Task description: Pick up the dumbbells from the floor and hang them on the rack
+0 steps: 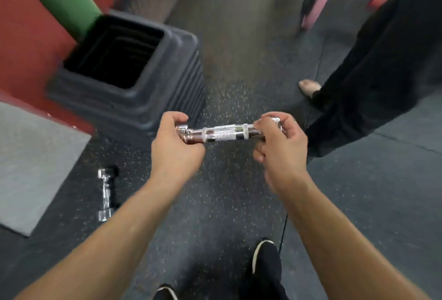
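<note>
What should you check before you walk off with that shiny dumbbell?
1. Left hand grips one end of the chrome dumbbell: ok.
2. Right hand grips the other end: ok.
3. Dumbbell lifted off the floor: ok.
4. Rack in sight: not ok, none shows.
5. Way ahead free: not ok, another person's bare foot stands near on the right.
6. Second dumbbell picked up: not ok, it lies on the floor.
</note>
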Demonstrator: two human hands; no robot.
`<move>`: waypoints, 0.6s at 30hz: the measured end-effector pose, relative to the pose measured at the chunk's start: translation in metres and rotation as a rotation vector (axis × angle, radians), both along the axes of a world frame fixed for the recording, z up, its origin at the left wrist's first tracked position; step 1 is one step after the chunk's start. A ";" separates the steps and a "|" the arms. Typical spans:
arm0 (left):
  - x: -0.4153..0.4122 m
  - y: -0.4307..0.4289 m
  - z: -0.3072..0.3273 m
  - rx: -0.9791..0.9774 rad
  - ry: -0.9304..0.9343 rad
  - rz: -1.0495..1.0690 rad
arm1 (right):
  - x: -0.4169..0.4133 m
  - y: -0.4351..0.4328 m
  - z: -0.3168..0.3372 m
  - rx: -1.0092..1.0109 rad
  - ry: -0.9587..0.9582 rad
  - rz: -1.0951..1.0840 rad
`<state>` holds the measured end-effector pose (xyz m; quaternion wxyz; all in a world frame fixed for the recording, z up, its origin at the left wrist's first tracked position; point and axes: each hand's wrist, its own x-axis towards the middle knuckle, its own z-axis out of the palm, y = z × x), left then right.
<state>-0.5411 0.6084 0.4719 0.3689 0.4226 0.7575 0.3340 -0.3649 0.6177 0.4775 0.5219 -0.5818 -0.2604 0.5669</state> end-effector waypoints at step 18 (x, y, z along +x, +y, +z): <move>-0.025 -0.124 0.551 0.579 -0.969 -0.069 | -0.056 -0.176 0.618 0.836 0.036 0.258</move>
